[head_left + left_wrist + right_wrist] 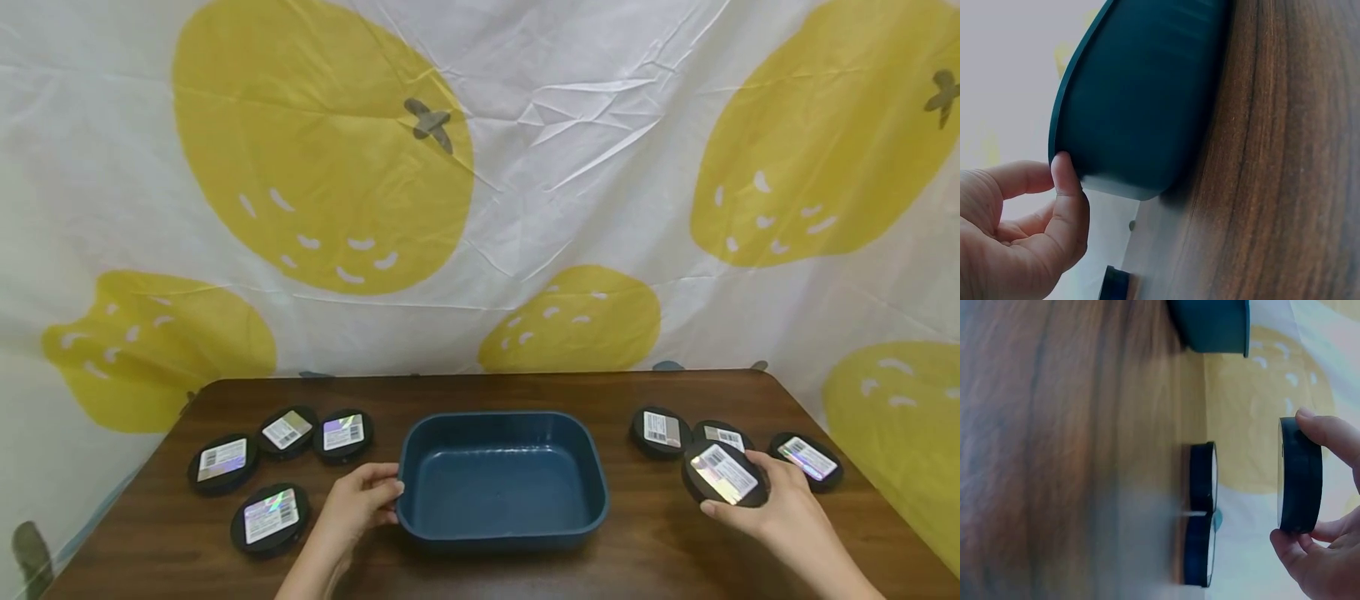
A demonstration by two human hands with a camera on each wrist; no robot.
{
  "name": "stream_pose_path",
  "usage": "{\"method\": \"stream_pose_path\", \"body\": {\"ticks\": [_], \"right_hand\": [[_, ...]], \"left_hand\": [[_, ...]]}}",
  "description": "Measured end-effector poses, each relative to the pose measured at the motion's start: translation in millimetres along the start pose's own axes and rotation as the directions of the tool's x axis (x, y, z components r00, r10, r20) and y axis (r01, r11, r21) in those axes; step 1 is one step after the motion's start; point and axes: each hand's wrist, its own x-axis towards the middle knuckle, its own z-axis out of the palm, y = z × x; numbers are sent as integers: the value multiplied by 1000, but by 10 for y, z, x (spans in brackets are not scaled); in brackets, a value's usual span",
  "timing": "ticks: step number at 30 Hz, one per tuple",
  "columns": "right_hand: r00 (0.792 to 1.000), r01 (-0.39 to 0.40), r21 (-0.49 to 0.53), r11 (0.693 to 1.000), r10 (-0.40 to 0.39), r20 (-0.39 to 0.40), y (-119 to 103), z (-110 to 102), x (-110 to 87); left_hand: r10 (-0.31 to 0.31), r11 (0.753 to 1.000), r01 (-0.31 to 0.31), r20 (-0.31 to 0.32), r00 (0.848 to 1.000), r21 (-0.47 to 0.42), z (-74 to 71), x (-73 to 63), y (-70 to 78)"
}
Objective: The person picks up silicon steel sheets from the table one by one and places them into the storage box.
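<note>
A dark blue rectangular plastic tub (498,492) stands on the table. My left hand (360,502) pinches its left rim between thumb and fingers; the left wrist view shows this hand (1029,231) at the tub's rim. My right hand (783,508) grips a flat, round black case (725,473) with a white barcode label, thumb on one side and fingers on the other. In the right wrist view this round black case (1300,475) is held above the tabletop, apart from the others. Inside the tub I see only its bare floor.
Three similar cases lie on the right: one (661,432) nearest the tub, another (722,434) partly hidden behind the held one, and one (807,460) farther right. Several more (270,518) lie left of the tub. A lemon-print cloth (570,208) hangs behind the brown wooden table (525,392).
</note>
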Motion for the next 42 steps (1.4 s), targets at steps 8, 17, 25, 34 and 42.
{"method": "stream_pose_path", "body": {"ticks": [8,17,25,34,42], "right_hand": [[1000,20,-22,1000,-19,10,-173,31,-4],[997,71,-23,997,-71,27,-454,29,77],[993,112,-17,994,-111,35,-689,62,120],[989,139,-13,990,-138,52,-977,118,170],[985,147,15,989,-148,83,-1162,184,205]], "left_hand": [[-12,1000,12,26,1000,-18,22,1,-32],[-11,1000,12,23,1000,-24,28,18,0],[-5,1000,6,33,999,-29,59,11,-6],[1,999,0,32,999,-34,88,13,-10],[8,1000,-7,26,1000,-25,85,15,-6]]}}
